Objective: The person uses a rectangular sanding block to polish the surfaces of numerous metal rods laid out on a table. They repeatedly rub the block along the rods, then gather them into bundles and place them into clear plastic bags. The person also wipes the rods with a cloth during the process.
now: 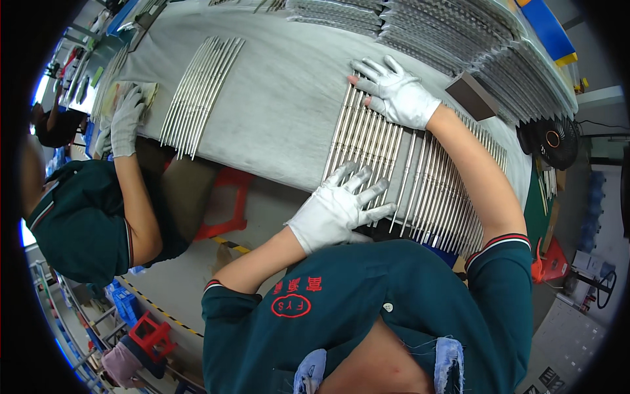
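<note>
A row of long thin metal rods (420,171) lies side by side on a grey cloth-covered table (275,111). My left hand (341,207), in a white glove, rests flat with fingers spread on the near ends of the rods. My right hand (396,92), also white-gloved, lies flat with fingers apart on the far ends of the same rods. Neither hand grips anything.
A co-worker at the left has a grey-gloved hand (126,121) on the table beside a second batch of rods (200,92). Stacked metal strips (459,33) fill the far right. A brown block (472,95) lies by my right wrist. A black fan (551,141) stands right.
</note>
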`<action>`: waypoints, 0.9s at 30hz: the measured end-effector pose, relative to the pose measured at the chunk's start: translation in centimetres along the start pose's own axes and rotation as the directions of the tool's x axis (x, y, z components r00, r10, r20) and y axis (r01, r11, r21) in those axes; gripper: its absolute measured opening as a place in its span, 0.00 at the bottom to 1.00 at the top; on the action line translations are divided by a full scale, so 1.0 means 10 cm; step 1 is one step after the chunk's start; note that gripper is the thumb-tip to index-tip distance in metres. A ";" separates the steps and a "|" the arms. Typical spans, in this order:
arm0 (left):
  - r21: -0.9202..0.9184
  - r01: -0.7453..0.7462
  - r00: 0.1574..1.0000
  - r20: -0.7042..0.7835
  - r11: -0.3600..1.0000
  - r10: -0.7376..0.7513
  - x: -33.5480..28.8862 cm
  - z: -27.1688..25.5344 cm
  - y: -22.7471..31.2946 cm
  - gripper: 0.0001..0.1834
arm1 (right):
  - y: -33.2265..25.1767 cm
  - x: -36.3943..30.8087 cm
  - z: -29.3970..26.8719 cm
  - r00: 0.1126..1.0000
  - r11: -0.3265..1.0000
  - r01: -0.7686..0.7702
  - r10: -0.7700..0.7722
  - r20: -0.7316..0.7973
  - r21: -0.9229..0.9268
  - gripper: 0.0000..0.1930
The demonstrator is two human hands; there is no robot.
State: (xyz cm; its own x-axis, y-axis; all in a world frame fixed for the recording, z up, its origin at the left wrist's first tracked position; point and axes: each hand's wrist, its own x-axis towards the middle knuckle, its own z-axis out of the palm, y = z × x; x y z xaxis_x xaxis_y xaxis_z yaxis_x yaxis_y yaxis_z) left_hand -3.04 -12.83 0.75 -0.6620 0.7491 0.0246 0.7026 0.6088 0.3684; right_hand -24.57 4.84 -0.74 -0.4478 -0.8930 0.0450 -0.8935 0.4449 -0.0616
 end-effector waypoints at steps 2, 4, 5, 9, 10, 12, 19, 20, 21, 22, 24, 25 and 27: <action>-0.009 0.045 0.999 -0.016 0.999 -0.045 -0.09 -0.08 -0.04 0.40 | -0.02 0.13 0.07 0.993 0.999 0.034 -0.033 -0.111 0.004 0.26; 0.032 0.081 0.996 -0.028 0.996 -0.080 -0.18 -0.13 -0.09 0.40 | -0.04 0.29 0.12 0.992 0.999 0.040 -0.039 -0.117 0.008 0.25; 0.053 0.099 0.995 -0.034 0.994 -0.097 -0.23 -0.15 -0.11 0.40 | -0.05 0.38 0.13 0.992 0.999 0.043 -0.042 -0.121 0.009 0.25; 0.043 0.131 0.989 -0.081 0.990 -0.127 -0.34 -0.20 -0.20 0.40 | -0.06 0.62 0.24 0.989 1.000 0.009 -0.009 -0.147 0.001 0.25; 0.053 0.140 0.987 -0.083 0.989 -0.136 -0.36 -0.20 -0.20 0.40 | -0.10 0.65 0.16 0.997 1.000 -0.008 0.008 -0.071 -0.008 0.27; 0.035 0.142 0.988 -0.066 0.989 -0.140 -0.35 -0.21 -0.19 0.40 | -0.12 0.63 0.13 0.998 1.000 -0.011 0.011 -0.059 0.008 0.27; 0.011 0.003 1.000 -0.021 1.000 -0.003 -0.17 -0.06 -0.08 0.39 | 0.17 0.23 0.15 0.990 0.999 -0.021 0.014 -0.142 -0.046 0.25; -0.010 -0.026 0.999 -0.036 1.000 0.026 -0.15 -0.02 -0.06 0.38 | 0.19 0.16 0.13 0.992 0.998 -0.039 0.033 -0.125 -0.052 0.25; 0.005 -0.046 0.999 -0.024 0.999 0.046 -0.12 0.01 -0.04 0.38 | 0.22 0.11 0.12 0.993 0.997 -0.043 0.036 -0.114 -0.065 0.26; 0.022 -0.064 0.998 -0.010 0.998 0.064 -0.08 0.05 -0.02 0.38 | 0.24 0.06 0.10 0.994 0.996 -0.045 0.037 -0.106 -0.077 0.26; 0.032 -0.078 0.997 0.006 0.996 0.078 -0.06 0.08 0.01 0.38 | 0.25 0.03 0.10 0.995 0.997 -0.042 0.036 -0.096 -0.064 0.26; 0.019 -0.069 0.998 0.001 0.997 0.069 -0.06 0.07 0.01 0.37 | 0.25 0.03 0.09 0.994 0.997 -0.049 0.043 -0.103 -0.057 0.26; -0.008 -0.047 0.999 -0.011 0.999 0.047 -0.08 0.04 0.00 0.37 | 0.22 0.06 0.10 0.992 0.997 -0.059 0.054 -0.115 -0.041 0.26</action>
State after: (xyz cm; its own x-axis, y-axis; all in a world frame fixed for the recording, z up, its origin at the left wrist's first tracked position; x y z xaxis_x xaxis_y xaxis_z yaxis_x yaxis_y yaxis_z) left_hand -2.37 -13.33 0.32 -0.6311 0.7739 0.0525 0.7311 0.5708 0.3739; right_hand -26.75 5.22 -1.84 -0.4966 -0.8539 0.1560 -0.8660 0.4995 -0.0231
